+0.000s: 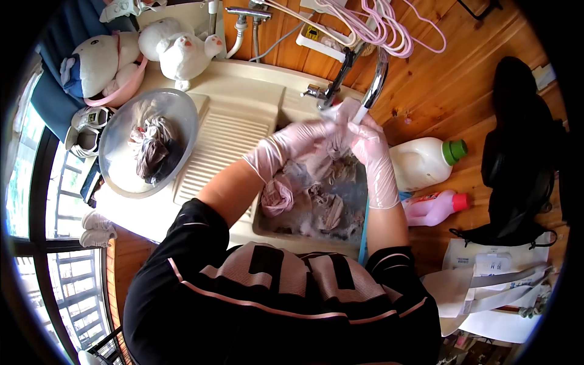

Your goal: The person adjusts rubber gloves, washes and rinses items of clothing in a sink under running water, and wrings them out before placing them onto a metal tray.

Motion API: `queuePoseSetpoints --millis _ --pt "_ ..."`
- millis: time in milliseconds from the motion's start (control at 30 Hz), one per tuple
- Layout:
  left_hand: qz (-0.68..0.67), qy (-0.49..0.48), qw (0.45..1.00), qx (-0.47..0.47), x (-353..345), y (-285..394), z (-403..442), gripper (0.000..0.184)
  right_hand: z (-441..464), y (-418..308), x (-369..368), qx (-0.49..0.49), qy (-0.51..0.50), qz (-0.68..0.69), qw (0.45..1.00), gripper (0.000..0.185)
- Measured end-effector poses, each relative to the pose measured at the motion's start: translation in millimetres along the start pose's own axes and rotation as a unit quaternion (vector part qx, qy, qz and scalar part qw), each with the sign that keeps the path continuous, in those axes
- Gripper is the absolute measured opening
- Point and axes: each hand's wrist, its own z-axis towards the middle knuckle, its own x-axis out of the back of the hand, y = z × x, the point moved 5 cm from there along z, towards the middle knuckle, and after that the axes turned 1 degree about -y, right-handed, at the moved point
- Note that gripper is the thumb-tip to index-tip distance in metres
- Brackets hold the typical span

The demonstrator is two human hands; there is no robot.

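Note:
Both my hands wear thin pale pink gloves and are raised at the far side of the sink (359, 219), close to the faucet spout (378, 79). My left hand (313, 132) and my right hand (368, 135) are closed on a bunched, wet, light-coloured cloth (333, 146) stretched between them under the spout. Blur hides some of the fingertips. Below, wet clothes (325, 210) lie in soapy water, with a pink cloth (277, 196) at the sink's left side.
Left of the ribbed washboard (228, 143), a basin (112, 176) holds twisted clothes. White plush toys (182, 58) stand behind it. A green-capped bottle (423, 163) and a pink bottle (431, 208) are right of the sink. Pink hangers (380, 27) hang above.

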Motion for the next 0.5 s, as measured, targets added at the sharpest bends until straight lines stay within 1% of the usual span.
queuePoseSetpoints --millis 33,67,100,133,200,233,300,333,400,467,500 --pt "0.156 0.002 0.988 0.019 -9.0 3.8 -8.7 0.052 3.5 -1.3 -1.8 -0.001 -0.028 -0.034 0.999 0.038" --pt "0.185 0.012 0.982 -0.022 -0.6 -8.8 5.9 0.038 6.6 -3.5 1.2 -0.004 -0.056 -0.068 0.996 0.042" --pt "0.256 0.065 0.964 -0.038 2.3 -1.9 4.1 0.032 7.8 -7.4 1.3 -0.008 -0.083 -0.101 0.991 0.046" --pt "0.324 0.117 0.937 -0.053 4.3 4.8 1.8 0.027 7.0 -13.4 1.4 -0.016 -0.107 -0.085 0.991 0.056" --pt "0.359 0.2 0.907 -0.088 10.5 9.2 4.1 0.026 1.2 -17.7 -2.8 -0.032 -0.055 -0.107 0.992 0.064" --pt "0.378 0.238 0.888 -0.104 11.7 11.6 3.4 0.026 -3.4 -18.8 -9.4 -0.052 -0.052 -0.117 0.99 0.066" --pt "0.447 0.309 0.837 -0.067 13.0 16.1 -0.1 0.027 -10.7 -18.9 -17.9 -0.09 -0.047 -0.134 0.986 0.071" --pt "0.479 0.344 0.806 -0.047 14.2 18.2 -3.3 0.029 -13.3 -19.3 -17.6 -0.084 -0.042 -0.129 0.987 0.072" --pt "0.474 0.366 0.801 -0.021 32.3 0.1 -0.4 0.027 -16.8 -22.2 -15.4 -0.072 -0.034 -0.121 0.989 0.075" --pt "0.468 0.387 0.794 0.005 59.7 -26.8 4.5 0.025 -18.0 -25.8 -8.3 -0.032 -0.043 -0.086 0.995 0.074" --pt "0.475 0.381 0.793 -0.02 68.6 -34.6 1.8 0.024 -19.5 -28.2 -3.9 -0.012 -0.046 -0.067 0.997 0.073"
